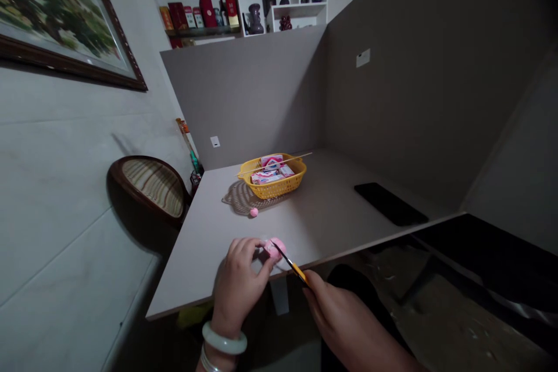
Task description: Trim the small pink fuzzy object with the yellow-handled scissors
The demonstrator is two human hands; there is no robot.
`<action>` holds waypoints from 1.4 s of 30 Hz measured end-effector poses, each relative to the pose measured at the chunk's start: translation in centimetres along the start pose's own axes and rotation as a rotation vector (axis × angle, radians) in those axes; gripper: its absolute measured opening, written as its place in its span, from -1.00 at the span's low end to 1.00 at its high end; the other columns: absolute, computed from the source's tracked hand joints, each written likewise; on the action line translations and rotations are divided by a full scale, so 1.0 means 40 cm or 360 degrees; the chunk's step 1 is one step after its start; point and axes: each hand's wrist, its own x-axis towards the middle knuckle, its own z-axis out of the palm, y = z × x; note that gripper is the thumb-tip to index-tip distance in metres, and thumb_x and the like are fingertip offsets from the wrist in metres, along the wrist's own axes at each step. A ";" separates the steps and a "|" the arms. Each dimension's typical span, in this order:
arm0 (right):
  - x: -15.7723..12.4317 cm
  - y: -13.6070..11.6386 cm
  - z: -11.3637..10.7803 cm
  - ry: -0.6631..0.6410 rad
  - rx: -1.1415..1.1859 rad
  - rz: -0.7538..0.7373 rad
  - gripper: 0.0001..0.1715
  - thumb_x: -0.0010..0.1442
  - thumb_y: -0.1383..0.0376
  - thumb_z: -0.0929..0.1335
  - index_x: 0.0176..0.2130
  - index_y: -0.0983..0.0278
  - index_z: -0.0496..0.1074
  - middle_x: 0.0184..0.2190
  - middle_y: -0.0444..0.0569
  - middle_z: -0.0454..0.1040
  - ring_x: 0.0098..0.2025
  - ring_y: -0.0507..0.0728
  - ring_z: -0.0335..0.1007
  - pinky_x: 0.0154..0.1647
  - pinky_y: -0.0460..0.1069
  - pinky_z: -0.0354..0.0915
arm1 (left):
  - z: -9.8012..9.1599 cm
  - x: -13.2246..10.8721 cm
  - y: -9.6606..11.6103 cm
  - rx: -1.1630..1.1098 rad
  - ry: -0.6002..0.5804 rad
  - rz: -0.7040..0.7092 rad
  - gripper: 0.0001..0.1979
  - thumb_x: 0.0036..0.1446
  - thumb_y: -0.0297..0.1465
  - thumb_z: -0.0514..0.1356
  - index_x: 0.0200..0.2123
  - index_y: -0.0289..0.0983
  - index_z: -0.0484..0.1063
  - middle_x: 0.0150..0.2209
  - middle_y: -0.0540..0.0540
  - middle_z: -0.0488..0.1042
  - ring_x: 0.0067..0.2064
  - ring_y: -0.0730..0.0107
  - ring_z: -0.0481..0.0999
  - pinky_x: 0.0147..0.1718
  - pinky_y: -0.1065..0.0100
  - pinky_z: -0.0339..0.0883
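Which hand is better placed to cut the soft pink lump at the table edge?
Right hand: it holds the orange-handled blade tipped against the pink lump; left hand pinches it.

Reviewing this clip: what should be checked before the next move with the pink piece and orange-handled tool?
1. Left hand holds pink piece: ok.
2. Right hand grips orange-handled tool: ok.
3. Tool tip meets pink piece: ok.
4. Left fingers clear of the tip: cannot tell.
5. Pink piece rests on table, close to its front edge: ok.
6. Yellow basket and small pink ball stand apart from both hands: ok.
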 end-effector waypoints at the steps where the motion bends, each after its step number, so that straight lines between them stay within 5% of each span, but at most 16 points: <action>1: 0.001 0.001 0.002 0.0016 -0.0022 -0.0011 -0.66 0.36 0.32 0.06 -0.12 0.22 0.34 -0.29 0.01 0.56 -0.28 0.14 0.54 -0.34 -0.08 0.24 | 0.001 -0.001 0.001 -0.0003 -0.0008 -0.0020 -0.80 0.21 -0.19 0.22 -0.23 -0.20 0.42 -0.25 -0.08 0.48 -0.18 0.26 0.46 -0.18 0.23 0.39; 6: 0.014 -0.006 0.008 0.0058 -0.0289 -0.0081 -0.62 0.31 0.41 0.08 -0.01 0.26 0.32 -0.29 0.04 0.58 -0.32 0.14 0.55 -0.41 -0.08 0.21 | 0.005 -0.005 0.002 -0.0002 0.0003 -0.0065 -0.80 0.21 -0.19 0.22 -0.25 -0.19 0.39 -0.27 -0.07 0.46 -0.19 0.25 0.46 -0.20 0.23 0.39; 12: 0.044 -0.032 -0.003 -0.0083 -0.0689 -0.0040 -0.71 0.27 0.45 0.16 -0.11 0.29 0.37 -0.39 0.03 0.59 -0.42 0.18 0.55 -0.55 -0.05 0.04 | 0.009 -0.003 -0.007 -0.0018 0.0015 -0.0054 -0.83 0.23 -0.23 0.20 -0.25 -0.20 0.39 -0.26 -0.08 0.46 -0.17 0.25 0.46 -0.18 0.22 0.39; 24: 0.029 -0.032 -0.001 -0.0136 -0.0559 0.0045 -0.71 0.30 0.45 0.13 -0.13 0.29 0.37 -0.33 0.06 0.59 -0.34 0.20 0.57 -0.48 -0.04 0.10 | 0.000 0.000 0.001 -0.0011 -0.0007 0.0005 -0.81 0.22 -0.21 0.20 -0.27 -0.21 0.42 -0.27 -0.07 0.48 -0.17 0.25 0.47 -0.17 0.22 0.39; 42: -0.016 -0.023 0.032 -0.0189 -0.0598 0.0097 -0.77 0.31 0.52 0.15 -0.22 0.25 0.28 -0.38 -0.01 0.58 -0.39 0.19 0.56 -0.56 0.01 -0.13 | 0.008 -0.002 -0.001 0.0074 -0.0045 -0.0034 -0.74 0.18 -0.14 0.21 -0.25 -0.21 0.43 -0.26 -0.10 0.50 -0.18 0.23 0.47 -0.18 0.22 0.38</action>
